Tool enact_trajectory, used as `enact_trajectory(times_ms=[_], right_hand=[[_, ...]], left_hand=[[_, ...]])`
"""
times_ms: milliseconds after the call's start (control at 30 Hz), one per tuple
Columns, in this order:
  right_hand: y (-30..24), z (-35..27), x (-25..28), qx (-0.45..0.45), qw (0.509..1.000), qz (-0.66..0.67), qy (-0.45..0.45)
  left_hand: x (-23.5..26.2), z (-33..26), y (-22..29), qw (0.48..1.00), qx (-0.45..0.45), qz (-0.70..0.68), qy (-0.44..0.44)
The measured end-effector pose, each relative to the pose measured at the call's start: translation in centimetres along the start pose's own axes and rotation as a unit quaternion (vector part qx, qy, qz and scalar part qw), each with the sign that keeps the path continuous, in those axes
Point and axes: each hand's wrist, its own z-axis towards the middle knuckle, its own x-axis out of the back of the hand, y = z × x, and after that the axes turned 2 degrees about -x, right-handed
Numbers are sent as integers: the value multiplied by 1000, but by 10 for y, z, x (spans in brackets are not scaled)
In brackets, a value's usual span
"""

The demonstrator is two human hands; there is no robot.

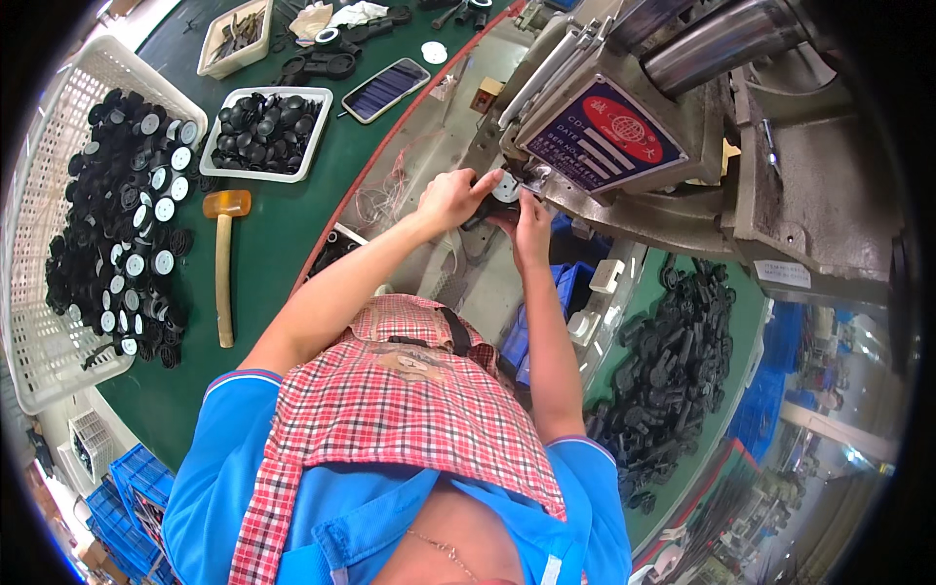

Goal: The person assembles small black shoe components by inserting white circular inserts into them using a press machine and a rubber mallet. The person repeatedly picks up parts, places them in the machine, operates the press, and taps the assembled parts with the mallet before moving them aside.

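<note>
Under the head of a heavy grey press (pixel 604 136), both my hands meet on a black plastic part with a round white disc (pixel 505 187) on its top. My left hand (pixel 456 202) comes in from the left, its thumb and fingers closed at the part's left side. From below, my right hand (pixel 529 232) grips the right side, fingers curled close to the press tooling. The lower portion of the part is hidden by my fingers, so its full shape does not show.
Left on the green table (pixel 273 210) are a white basket (pixel 29 244) of black parts and white discs, a mallet (pixel 224 263), a tray of black caps (pixel 268 132) and a phone (pixel 386 90). Black plastic parts (pixel 673 370) are heaped on the right, beyond blue bins (pixel 570 283).
</note>
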Motion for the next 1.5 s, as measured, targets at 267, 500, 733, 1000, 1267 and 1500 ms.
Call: enact_trajectory(times_ms=[267, 500, 733, 1000, 1267, 1500], right_hand=[[22, 6, -3, -6, 997, -47, 62], [38, -18, 3, -46, 990, -63, 117], [84, -47, 26, -110, 983, -80, 124], [93, -32, 20, -120, 974, -164, 102], [98, -6, 28, 35, 893, -424, 147], [96, 75, 70, 161, 801, -563, 125]], left_hand=[[-6, -18, -46, 993, -19, -105, -49], [5, -20, -44, 998, -55, -3, -20], [11, -19, -42, 998, -42, -17, -44], [16, -18, -33, 998, -17, 1, -65], [45, -30, -24, 990, -50, -110, -74], [146, -140, -137, 982, 74, -152, 85]])
